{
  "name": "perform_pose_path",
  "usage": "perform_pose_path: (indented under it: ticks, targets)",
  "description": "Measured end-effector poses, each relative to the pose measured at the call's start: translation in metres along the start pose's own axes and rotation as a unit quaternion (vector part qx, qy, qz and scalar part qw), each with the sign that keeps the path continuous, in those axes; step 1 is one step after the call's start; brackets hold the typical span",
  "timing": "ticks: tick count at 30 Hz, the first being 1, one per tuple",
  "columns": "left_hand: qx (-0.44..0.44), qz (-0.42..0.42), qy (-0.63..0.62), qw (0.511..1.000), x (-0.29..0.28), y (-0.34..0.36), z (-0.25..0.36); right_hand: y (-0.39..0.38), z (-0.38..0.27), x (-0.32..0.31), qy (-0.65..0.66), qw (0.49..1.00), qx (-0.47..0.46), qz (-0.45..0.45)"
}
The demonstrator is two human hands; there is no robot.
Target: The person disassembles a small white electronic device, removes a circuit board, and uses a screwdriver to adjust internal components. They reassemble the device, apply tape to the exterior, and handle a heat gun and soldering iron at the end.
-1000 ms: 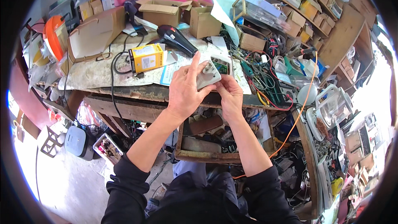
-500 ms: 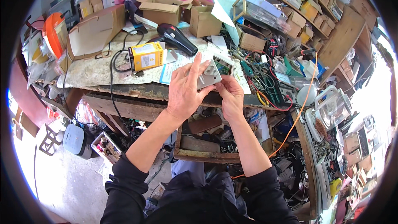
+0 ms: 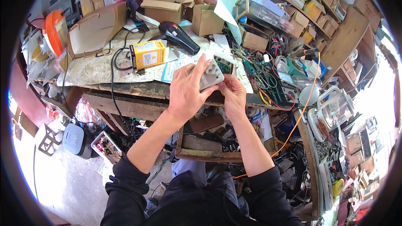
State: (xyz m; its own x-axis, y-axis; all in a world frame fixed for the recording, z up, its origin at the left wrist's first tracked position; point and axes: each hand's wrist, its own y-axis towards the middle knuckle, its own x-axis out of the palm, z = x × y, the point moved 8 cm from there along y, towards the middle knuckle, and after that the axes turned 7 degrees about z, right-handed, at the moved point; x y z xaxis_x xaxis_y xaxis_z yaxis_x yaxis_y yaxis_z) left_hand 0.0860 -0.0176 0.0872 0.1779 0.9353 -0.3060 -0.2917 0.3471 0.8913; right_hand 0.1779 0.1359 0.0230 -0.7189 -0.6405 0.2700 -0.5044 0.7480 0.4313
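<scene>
Your left hand [image 3: 187,92] has its fingers [image 3: 200,68] wrapped over a small grey boxy unit [image 3: 211,75], closed on its top and side. Your right hand [image 3: 233,96] pinches the unit's lower right edge, fingers closed on it. You're holding it up just above the front edge of the counter [image 3: 96,72], over the open wooden drawer [image 3: 197,152]. Behind it on the counter: yellow box [image 3: 147,54] to the left, black hair dryer [image 3: 179,37] further back, green circuit board [image 3: 224,65] just behind the unit.
</scene>
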Motion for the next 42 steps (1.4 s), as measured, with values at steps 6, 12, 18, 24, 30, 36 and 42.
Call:
perform_pose_path:
  ticks: [6,12,18,24,30,36,42]
  targets:
    - [0.062,0.051,0.042,0.996,-0.006,-0.006,0.011,0.000,0.001,-0.001,0.015,1.000,-0.002,-0.008]
    - [0.070,0.075,0.071,0.992,-0.005,-0.008,0.015,0.001,0.001,-0.001,0.026,0.999,-0.001,-0.023]
    - [0.062,0.074,0.066,0.993,-0.006,-0.008,0.017,0.001,0.001,-0.001,0.036,0.999,-0.001,-0.026]
    - [0.079,0.093,0.068,0.990,-0.007,-0.011,0.018,0.001,0.002,-0.001,0.038,0.999,-0.005,-0.032]
    - [0.028,0.077,0.011,0.997,-0.005,-0.014,0.010,-0.001,0.001,-0.001,0.035,0.999,-0.009,-0.033]
    - [0.010,0.063,-0.010,0.998,-0.006,-0.013,0.006,-0.001,0.001,-0.002,0.025,0.999,-0.017,-0.040]
    - [0.009,0.051,-0.018,0.998,-0.008,-0.011,0.006,-0.002,0.001,-0.001,0.021,0.998,-0.017,-0.049]
